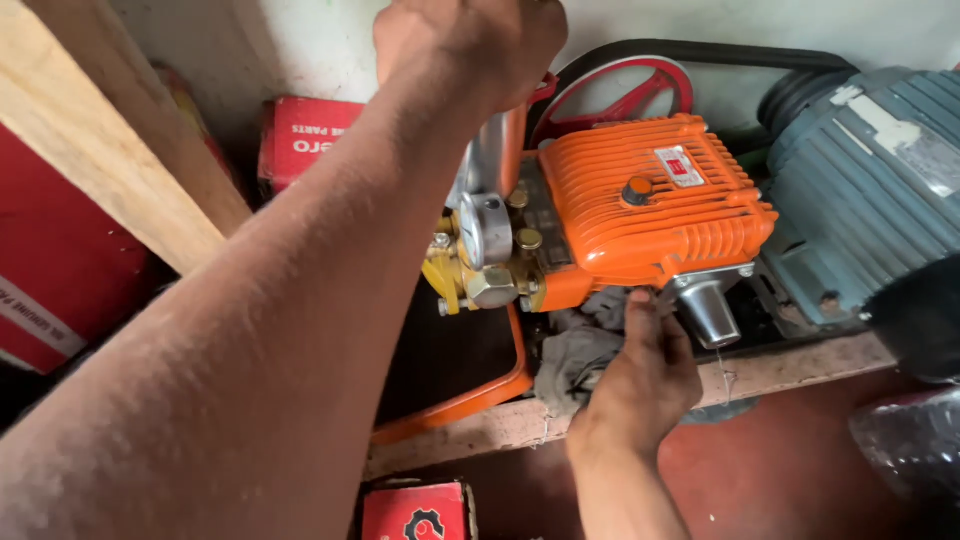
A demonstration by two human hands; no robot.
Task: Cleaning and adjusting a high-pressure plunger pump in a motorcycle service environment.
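While unopened, red carton [418,512] below both hands [645,375], near orange pump [650,205].

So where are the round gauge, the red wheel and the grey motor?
Round gauge [487,228], head view, on its rim.
Red wheel [640,92], head view, on a spoke.
Grey motor [860,190], head view, on its ribbed casing.

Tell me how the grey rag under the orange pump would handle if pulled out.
The grey rag looks crumpled and limp, so probably floppy and light. It lies under the orange pump, beside the right hand, so it may snag.
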